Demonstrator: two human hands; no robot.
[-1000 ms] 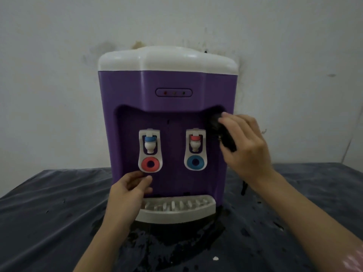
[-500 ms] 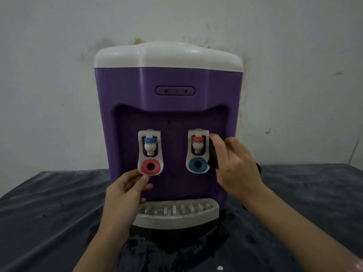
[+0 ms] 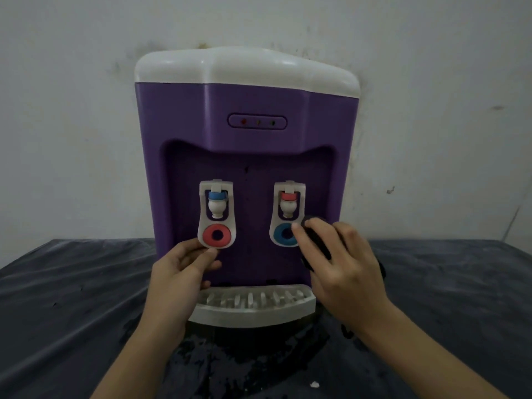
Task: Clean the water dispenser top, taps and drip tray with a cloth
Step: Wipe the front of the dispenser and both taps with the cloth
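Nearest us we count two bare forearms rising from the bottom edge, over one dark grey table cover (image 3: pixel 72 312) of soft, faintly creased fabric; a glossy wet patch (image 3: pixel 230 367) spreads across it in front of the machine, and one small white speck (image 3: pixel 314 385) lies on the wet part.

We see two hands; the left hand (image 3: pixel 180 272) has its fingers curled, with thumb and fingertips touching the lower rim of the left tap (image 3: pixel 216 214), and we cannot tell whether they truly pinch it; the right hand (image 3: pixel 342 272) has its fingers bent round one dark, bunched cloth (image 3: pixel 315 240), which it presses against the lower right edge of the right tap (image 3: pixel 288 214).

Between the hands sits one drip tray (image 3: pixel 253 308), a curved grey-white plastic shelf with a slotted, ribbed grate; it juts from the base of the one water dispenser (image 3: pixel 247 145), which stands upright on the cover.

We count two taps, each a white, rounded plastic paddle set in the recessed purple front; the left one carries a blue collar above and a red ring below; the right one carries a red collar above and a blue ring below.

Higher up, one oval panel (image 3: pixel 257 122) holds three tiny lamps; the body is smooth matt purple plastic, capped by one white, lobed top (image 3: pixel 244 70).

Farthest back stands one pale wall (image 3: pixel 72 110), flat and marked with several dark smudges.
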